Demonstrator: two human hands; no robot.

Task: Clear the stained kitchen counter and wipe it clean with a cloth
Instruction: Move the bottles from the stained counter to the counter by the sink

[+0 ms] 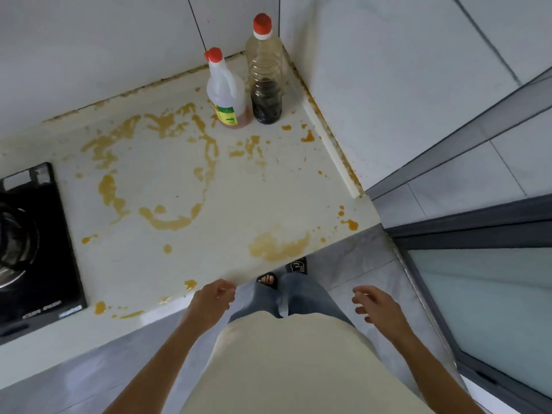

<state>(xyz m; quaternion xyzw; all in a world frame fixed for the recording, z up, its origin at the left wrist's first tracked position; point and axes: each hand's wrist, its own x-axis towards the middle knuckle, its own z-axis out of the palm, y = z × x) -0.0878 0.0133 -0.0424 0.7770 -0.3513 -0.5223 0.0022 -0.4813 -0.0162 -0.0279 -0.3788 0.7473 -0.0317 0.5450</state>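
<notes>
The white kitchen counter (239, 186) is smeared with orange-brown stains (167, 222) in rings and blotches. Two red-capped bottles stand in its far corner: a white bottle with a green label (225, 94) and, to its right, a taller clear bottle (265, 76) part full of dark liquid. My left hand (210, 303) hovers at the counter's front edge, fingers loosely curled and holding nothing. My right hand (378, 306) hangs over the floor to the right of the counter, fingers apart and empty. No cloth is in view.
A black gas hob (44, 264) with a metal pot (15, 246) on it sits in the counter at the left. Tiled walls close the corner behind and to the right. A dark-framed glass door (484, 300) stands at the right, beside the grey tiled floor.
</notes>
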